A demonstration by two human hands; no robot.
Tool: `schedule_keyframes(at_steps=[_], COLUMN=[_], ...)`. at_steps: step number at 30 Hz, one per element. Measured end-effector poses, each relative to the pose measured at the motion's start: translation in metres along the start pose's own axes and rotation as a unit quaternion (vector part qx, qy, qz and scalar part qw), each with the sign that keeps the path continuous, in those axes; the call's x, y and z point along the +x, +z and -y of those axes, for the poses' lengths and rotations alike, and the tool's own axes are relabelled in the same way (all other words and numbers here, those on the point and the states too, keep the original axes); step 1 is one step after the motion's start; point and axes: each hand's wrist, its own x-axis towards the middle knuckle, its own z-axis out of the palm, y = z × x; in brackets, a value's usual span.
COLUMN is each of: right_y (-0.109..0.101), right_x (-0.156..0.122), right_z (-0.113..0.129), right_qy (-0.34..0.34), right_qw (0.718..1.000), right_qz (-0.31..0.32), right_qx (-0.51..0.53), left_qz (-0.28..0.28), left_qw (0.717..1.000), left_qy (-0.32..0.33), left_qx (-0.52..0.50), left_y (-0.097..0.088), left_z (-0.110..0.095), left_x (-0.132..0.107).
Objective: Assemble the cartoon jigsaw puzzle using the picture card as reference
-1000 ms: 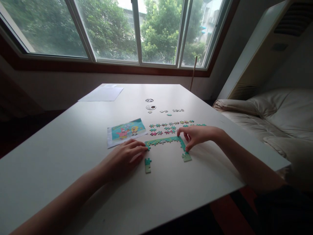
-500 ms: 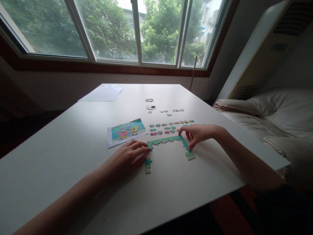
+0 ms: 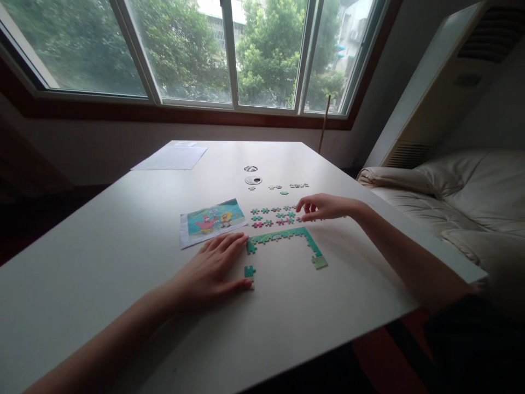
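Note:
A joined border of green puzzle pieces (image 3: 279,235) lies on the white table, with a top run and a right side ending in a pale corner piece (image 3: 320,262). On the left, a short separate puzzle section (image 3: 249,271) sits below a gap. My left hand (image 3: 219,260) is flat and open beside it, fingertips by the border's upper left corner and thumb on the short section. Over the rows of loose puzzle pieces (image 3: 280,221) hovers my right hand (image 3: 322,206), fingers parted and slightly curled, with nothing visible in them.
Left of the puzzle lies a picture sheet (image 3: 215,219) with cartoon figures. Farther back are more loose pieces (image 3: 299,185), two round items (image 3: 253,180) and white paper (image 3: 170,158). A pale sofa (image 3: 484,202) stands beyond the table's right edge.
My right hand has left the border's right side and moved up over the loose pieces. My left hand has spread, its thumb shifting down onto the short left section.

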Motion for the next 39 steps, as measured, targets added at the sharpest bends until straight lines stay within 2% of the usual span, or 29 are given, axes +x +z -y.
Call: schedule_keyframes(at_steps=[3, 7, 14, 20, 26, 31, 36, 39], right_y=[-0.005, -0.010, -0.009, -0.012, -0.014, -0.009, 0.003, 0.020], right_x=[0.024, 0.057, 0.103, 0.123, 0.125, 0.114, 0.091, 0.070], right_z=[-0.010, -0.020, -0.027, -0.026, -0.025, -0.021, 0.003, 0.027], right_qy=[0.013, 0.075, 0.136, 0.150, 0.155, 0.123, 0.051, -0.042], right_qw=[0.999, 0.993, 0.982, 0.983, 0.987, 0.989, 0.989, 0.986], right_qz=[-0.024, -0.066, -0.100, -0.071, -0.027, -0.075, -0.136, -0.153], right_qx=[-0.017, -0.068, -0.086, -0.078, -0.039, -0.017, -0.005, 0.042], left_qz=[-0.001, 0.005, 0.016, 0.038, 0.041, 0.059, 0.069, 0.068], left_qw=[1.000, 0.999, 0.998, 0.996, 0.996, 0.995, 0.993, 0.993], left_qy=[-0.007, -0.021, -0.036, -0.049, -0.044, -0.054, -0.063, -0.066], left_qx=[0.011, 0.029, 0.052, 0.060, 0.059, 0.060, 0.069, 0.065], left_y=[0.004, 0.010, 0.014, 0.012, 0.011, 0.009, 0.008, 0.007], left_z=[0.000, 0.000, -0.003, -0.006, -0.005, -0.006, -0.009, -0.010], left_x=[0.001, 0.000, -0.002, -0.001, -0.001, -0.001, -0.001, -0.001])
